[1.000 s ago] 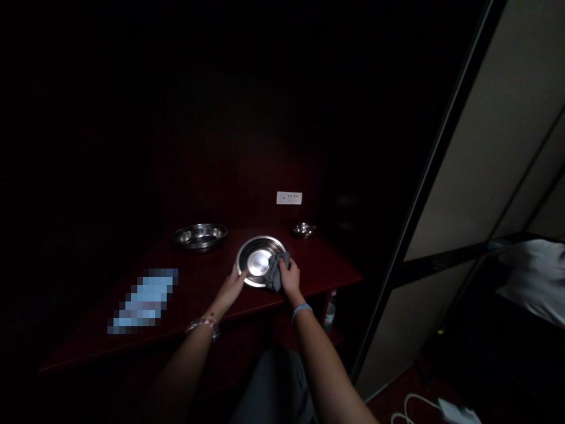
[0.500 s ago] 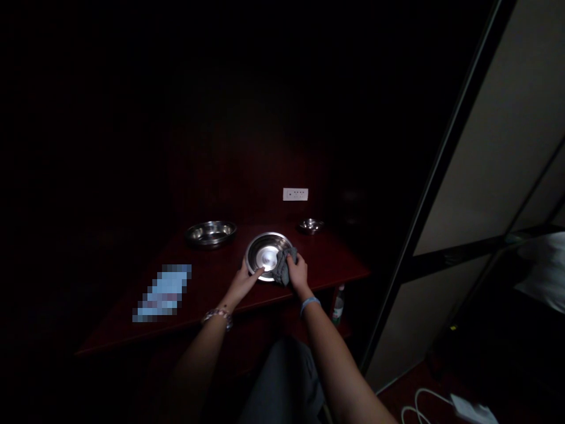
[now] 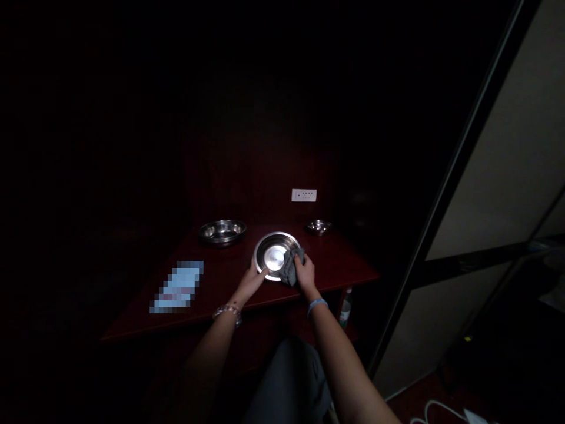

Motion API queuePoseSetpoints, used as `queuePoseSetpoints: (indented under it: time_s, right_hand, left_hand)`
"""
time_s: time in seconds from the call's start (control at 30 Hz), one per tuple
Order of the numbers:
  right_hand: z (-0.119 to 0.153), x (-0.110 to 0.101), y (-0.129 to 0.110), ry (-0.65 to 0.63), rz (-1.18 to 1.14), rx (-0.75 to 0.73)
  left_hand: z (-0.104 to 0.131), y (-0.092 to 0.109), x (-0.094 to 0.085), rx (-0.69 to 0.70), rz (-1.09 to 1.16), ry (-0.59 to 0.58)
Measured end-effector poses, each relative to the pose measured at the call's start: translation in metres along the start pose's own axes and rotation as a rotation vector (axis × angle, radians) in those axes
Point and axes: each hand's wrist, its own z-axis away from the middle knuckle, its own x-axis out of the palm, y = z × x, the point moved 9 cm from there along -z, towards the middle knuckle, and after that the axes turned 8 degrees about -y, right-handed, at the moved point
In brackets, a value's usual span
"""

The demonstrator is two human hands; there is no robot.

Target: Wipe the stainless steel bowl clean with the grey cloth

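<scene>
A shiny steel bowl (image 3: 274,257) is tilted toward me above the front part of the dark red desk (image 3: 229,277). My left hand (image 3: 251,282) grips its lower left rim, the thumb lying over the edge. Bunched in my right hand (image 3: 305,274) is a grey cloth (image 3: 289,268), pressed against the bowl's right rim. The fingers of both hands are partly hidden behind the bowl and the cloth.
A wider steel bowl (image 3: 222,232) rests on the desk at the back left, a small steel bowl (image 3: 318,227) at the back right. A blurred-out pale blue item (image 3: 179,288) lies at left. Beneath the desk stands a bottle (image 3: 345,309); a wall socket (image 3: 304,195) is behind.
The whole view has shifted, so the scene appears slightly further right. Both hands keep hold of the bowl and the cloth, with little change between them.
</scene>
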Motion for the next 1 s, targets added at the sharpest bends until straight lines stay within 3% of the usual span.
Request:
queuePoseSetpoints:
  time_s: [0.1, 0.67, 1.0]
  right_hand:
    - [-0.002, 0.002, 0.002, -0.015, 0.001, -0.009]
    - [-0.002, 0.001, 0.004, 0.01, -0.002, 0.009]
    - [-0.003, 0.004, 0.005, -0.027, 0.038, -0.003]
  left_hand:
    - [0.0, -0.003, -0.001, -0.031, -0.007, 0.001]
    - [0.0, 0.007, 0.003, 0.087, 0.009, -0.001]
    - [-0.007, -0.008, 0.001, 0.093, 0.075, 0.013]
